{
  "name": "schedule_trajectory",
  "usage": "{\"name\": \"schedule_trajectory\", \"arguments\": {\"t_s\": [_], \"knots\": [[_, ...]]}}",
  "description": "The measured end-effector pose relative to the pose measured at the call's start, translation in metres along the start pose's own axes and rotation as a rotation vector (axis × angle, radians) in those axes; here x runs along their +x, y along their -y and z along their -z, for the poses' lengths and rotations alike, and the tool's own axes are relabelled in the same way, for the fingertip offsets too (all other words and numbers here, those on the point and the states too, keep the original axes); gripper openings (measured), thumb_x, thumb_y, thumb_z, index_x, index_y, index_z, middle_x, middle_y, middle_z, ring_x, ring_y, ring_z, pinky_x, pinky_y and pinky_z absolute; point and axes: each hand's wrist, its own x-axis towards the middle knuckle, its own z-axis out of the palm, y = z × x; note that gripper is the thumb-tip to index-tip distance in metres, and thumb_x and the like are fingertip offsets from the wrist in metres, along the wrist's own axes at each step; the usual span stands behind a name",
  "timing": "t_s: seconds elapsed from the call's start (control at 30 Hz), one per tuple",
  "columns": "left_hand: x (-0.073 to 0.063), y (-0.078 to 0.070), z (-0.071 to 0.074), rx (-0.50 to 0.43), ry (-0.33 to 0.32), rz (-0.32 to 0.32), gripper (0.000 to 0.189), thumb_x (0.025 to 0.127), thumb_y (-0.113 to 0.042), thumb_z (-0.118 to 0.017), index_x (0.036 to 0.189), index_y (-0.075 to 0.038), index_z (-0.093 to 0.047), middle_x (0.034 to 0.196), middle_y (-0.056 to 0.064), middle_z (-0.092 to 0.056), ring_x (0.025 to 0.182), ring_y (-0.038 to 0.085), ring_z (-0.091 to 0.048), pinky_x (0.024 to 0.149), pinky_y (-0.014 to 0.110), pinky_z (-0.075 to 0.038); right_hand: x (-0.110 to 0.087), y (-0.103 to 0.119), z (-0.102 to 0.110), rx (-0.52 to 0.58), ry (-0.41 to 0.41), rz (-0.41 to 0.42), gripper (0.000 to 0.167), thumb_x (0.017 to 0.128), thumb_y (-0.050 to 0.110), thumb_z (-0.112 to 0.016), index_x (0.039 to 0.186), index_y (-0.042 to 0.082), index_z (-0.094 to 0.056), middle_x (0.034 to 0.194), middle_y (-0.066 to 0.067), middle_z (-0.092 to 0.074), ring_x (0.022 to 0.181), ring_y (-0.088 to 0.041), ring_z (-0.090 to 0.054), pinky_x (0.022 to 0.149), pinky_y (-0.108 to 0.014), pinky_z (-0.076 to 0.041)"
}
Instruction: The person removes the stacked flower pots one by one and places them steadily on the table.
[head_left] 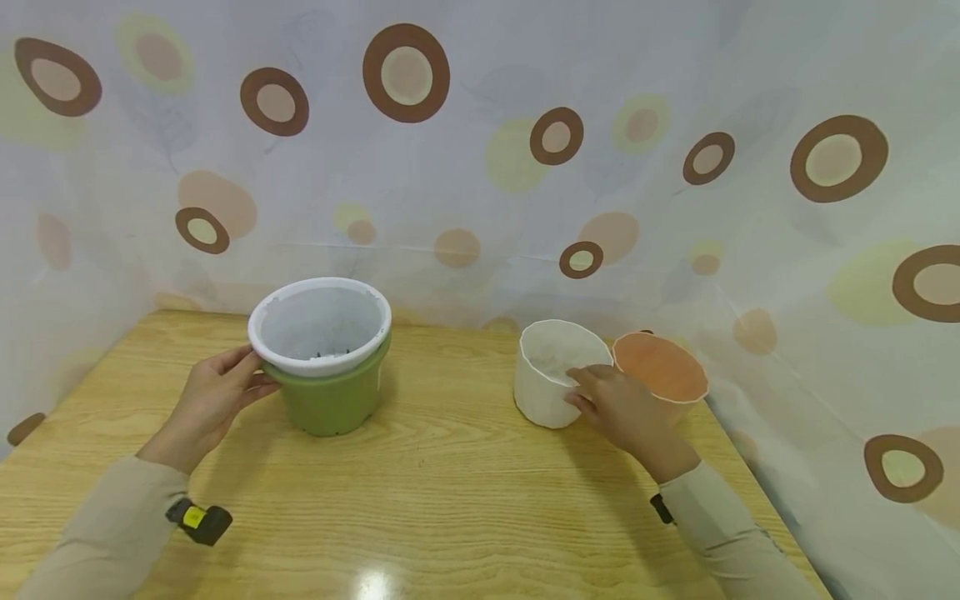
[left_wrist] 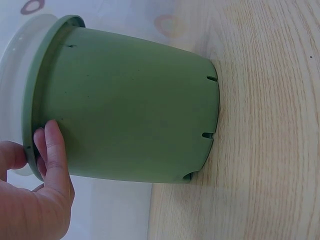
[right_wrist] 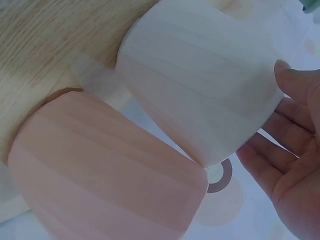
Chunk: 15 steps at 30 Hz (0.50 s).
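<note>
At the left of the table a green flower pot (head_left: 333, 404) stands upright, with a white flower pot (head_left: 321, 321) nested inside it and its rim showing above. My left hand (head_left: 217, 396) pinches the green pot's rim; in the left wrist view the thumb is on the rim and the fingers (left_wrist: 56, 150) lie under it. To the right, a faceted white pot (head_left: 542, 392) stands upright. My right hand (head_left: 618, 408) grips its near rim, thumb outside and fingers over the edge. Beside it, partly behind that hand, is a peach-coloured faceted pot (head_left: 663, 367), its rim touching the white one.
The wood-grain table (head_left: 450, 492) carries all the pots. A patterned sheet (head_left: 480, 167) with brown rings hangs behind the table and along its right side, close behind the pots. A wide stretch of tabletop separates the two groups of pots.
</note>
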Motion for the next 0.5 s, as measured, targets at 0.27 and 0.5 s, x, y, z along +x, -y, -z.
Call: {"name": "schedule_trajectory", "arguments": {"t_s": [0.27, 0.5], "knots": [[0.000, 0.001, 0.001, -0.004, 0.009, -0.014, 0.074, 0.098, -0.031, -0.054, 0.147, 0.011, -0.018, 0.099, -0.013, -0.061, 0.086, 0.001, -0.064, 0.080, 0.018, -0.058, 0.005, 0.001, 0.008, 0.031, 0.002, 0.016, 0.042, 0.088, 0.024, -0.071, 0.119, -0.002, -0.061, 0.111, -0.022, -0.062, 0.099, -0.037, -0.063, 0.078, -0.047, -0.059], [0.000, 0.002, 0.001, 0.019, -0.001, -0.004, 0.072, 0.099, -0.032, -0.052, 0.148, 0.009, -0.019, 0.099, -0.014, -0.059, 0.087, 0.000, -0.063, 0.081, 0.017, -0.057, 0.011, 0.003, 0.014, 0.064, 0.011, 0.012, 0.045, 0.089, 0.025, -0.070, 0.121, -0.003, -0.059, 0.119, -0.025, -0.059, 0.112, -0.043, -0.057, 0.090, -0.054, -0.054]]}}
